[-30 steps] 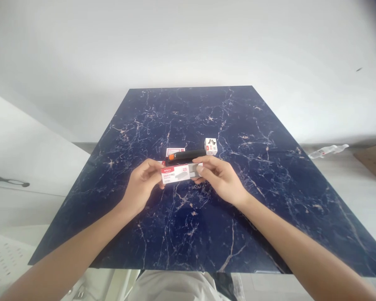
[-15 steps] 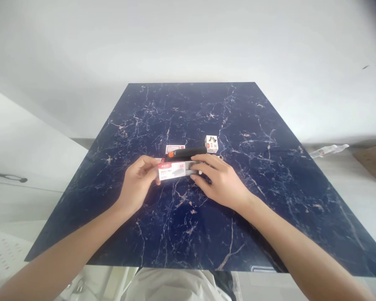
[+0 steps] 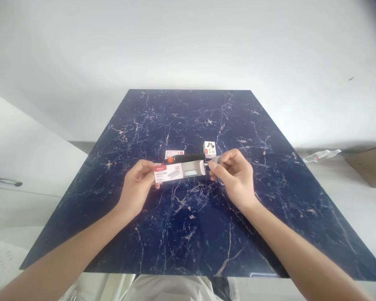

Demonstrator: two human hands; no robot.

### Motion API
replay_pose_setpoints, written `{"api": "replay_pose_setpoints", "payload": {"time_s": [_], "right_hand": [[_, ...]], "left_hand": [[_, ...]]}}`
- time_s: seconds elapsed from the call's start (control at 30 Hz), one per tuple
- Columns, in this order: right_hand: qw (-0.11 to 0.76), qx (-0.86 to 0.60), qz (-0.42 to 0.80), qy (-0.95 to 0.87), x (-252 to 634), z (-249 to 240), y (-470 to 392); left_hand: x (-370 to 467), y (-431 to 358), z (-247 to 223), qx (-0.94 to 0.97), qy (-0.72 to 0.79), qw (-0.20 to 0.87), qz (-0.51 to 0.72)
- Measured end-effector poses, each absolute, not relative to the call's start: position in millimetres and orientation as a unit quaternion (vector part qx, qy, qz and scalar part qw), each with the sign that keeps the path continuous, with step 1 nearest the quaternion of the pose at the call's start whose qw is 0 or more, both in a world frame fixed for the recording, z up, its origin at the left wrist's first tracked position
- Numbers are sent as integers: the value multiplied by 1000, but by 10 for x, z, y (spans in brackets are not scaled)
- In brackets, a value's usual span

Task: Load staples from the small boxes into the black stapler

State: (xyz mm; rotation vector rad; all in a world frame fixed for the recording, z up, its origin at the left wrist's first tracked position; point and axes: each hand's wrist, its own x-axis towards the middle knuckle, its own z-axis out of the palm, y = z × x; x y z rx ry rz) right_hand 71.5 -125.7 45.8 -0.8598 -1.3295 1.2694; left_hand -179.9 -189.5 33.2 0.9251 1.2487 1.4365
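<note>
While the left grip (image 3: 138, 184) pinches the printed end of a red-and-white box (image 3: 169, 173) over the blue desk (image 3: 188, 234), apparently to keep its open end unobstructed, the right grip (image 3: 235, 177) clasps a small grey piece (image 3: 217, 159) (mostly hidden) just beside that opening. Behind the box lies an orange-marked black tool (image 3: 189, 158), near a small white carton (image 3: 209, 149), both probably set back to leave working room.
</note>
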Motion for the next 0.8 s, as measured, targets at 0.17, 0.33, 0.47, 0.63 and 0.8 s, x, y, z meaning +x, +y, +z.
{"api": "replay_pose_setpoints", "payload": {"time_s": [0.17,0.33,0.47,0.63,0.8], "right_hand": [[464,-340,657,-487,690,429,-1233],[348,-350,676,-547,647,351,-1297],[343,-351,668,-560,611,263,-1307],[331,-283,744,-506,579,229,-1282],[324,-322,710,-536,611,242,-1264]], "left_hand": [[-1810,-1899,367,367,485,506,611],[-1800,-1922,355,393,489,538,563],[-1783,-1943,315,429,492,530,541],[-1758,-1957,299,429,490,528,545],[-1755,-1959,303,416,501,507,565]]}}
